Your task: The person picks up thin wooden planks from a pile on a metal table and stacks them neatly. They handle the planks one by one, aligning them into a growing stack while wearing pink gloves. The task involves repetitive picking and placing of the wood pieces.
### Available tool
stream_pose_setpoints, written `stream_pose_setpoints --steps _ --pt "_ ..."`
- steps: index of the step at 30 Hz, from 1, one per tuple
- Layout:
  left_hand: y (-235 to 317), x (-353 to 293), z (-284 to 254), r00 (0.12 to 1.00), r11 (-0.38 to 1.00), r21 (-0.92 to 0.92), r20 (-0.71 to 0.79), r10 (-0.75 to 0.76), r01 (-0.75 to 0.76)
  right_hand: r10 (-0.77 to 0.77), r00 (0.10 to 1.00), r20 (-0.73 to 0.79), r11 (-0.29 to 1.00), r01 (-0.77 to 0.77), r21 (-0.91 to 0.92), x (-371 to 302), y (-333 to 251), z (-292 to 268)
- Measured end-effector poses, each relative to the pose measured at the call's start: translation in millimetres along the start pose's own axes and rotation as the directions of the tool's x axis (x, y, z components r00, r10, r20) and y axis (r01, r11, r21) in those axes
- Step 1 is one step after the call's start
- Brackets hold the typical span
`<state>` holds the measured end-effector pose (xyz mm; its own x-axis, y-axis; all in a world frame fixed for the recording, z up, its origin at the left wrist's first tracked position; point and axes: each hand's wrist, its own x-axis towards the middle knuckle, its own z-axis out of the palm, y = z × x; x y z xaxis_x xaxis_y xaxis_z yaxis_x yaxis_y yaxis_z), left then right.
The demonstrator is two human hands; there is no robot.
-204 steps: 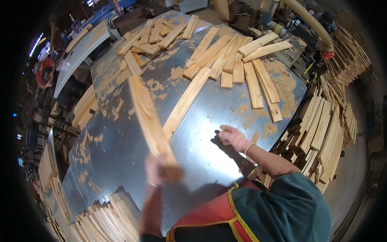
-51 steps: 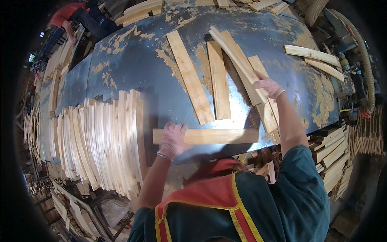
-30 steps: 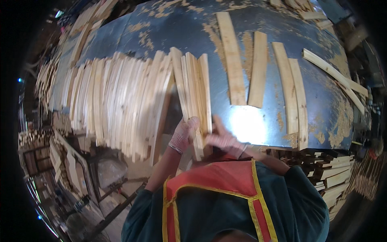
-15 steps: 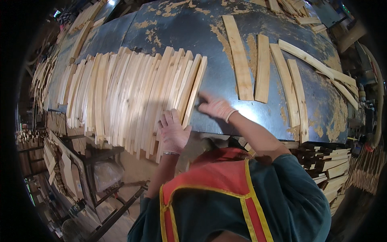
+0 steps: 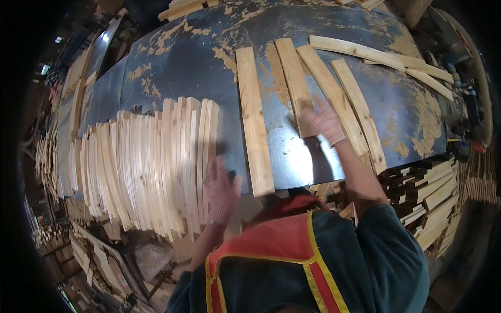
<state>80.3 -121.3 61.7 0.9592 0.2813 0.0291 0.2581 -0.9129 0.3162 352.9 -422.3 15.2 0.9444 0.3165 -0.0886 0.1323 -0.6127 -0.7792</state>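
Note:
A tight row of pale wooden strips (image 5: 151,167) stands side by side on the left of the dark metal table. At the near part of its right end is my gloved left hand (image 5: 222,193), open with fingers stretched; whether it touches the last strip is unclear. My gloved right hand (image 5: 322,122) is over the near end of a loose board (image 5: 292,78), its fingers smeared by motion. Left of that board, a longer-looking board (image 5: 254,120) lies apart, its near end at the table's front edge. Two more boards (image 5: 334,94) (image 5: 360,115) lie to the right.
Sawdust is scattered over the metal table (image 5: 182,68). Several strips (image 5: 365,52) lie crossed at the far right. Stacked timber (image 5: 433,208) stands below the table's right edge. On the lower left is a frame (image 5: 122,261) with a clear plastic bag (image 5: 153,259).
The view has swung round. The leftmost loose board has come nearer, to the table's front edge. My right hand has moved from beside the row to the board right of it.

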Motion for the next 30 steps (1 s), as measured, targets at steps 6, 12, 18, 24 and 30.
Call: stream_pose_setpoints --steps 6,12,18,24,30 --pt "96.9 58.2 62.9 0.965 0.99 0.086 0.229 -0.127 0.111 0.186 0.971 -0.148 0.614 -0.233 -0.754 24.6 42.4 -75.9" --pt "74.7 61.1 112.8 0.973 0.976 0.024 0.076 -0.218 0.217 0.221 0.973 -0.073 0.932 -0.233 -0.278 49.7 5.9 -62.4" --pt "73.3 67.7 93.6 0.951 0.964 0.008 0.158 -0.265 0.268 0.099 0.995 -0.021 0.807 -0.093 -0.583 50.8 -43.0 23.6" --pt "37.5 37.1 58.0 0.905 0.324 -0.849 0.36 -0.226 0.418 0.113 0.955 0.276 0.905 -0.213 0.367 -4.5 -74.7 20.5" --pt "20.4 -37.6 -4.2 0.929 0.751 -0.551 0.269 -0.254 0.365 0.04 0.608 0.793 0.999 0.003 -0.053 -87.2 -117.3 140.6"
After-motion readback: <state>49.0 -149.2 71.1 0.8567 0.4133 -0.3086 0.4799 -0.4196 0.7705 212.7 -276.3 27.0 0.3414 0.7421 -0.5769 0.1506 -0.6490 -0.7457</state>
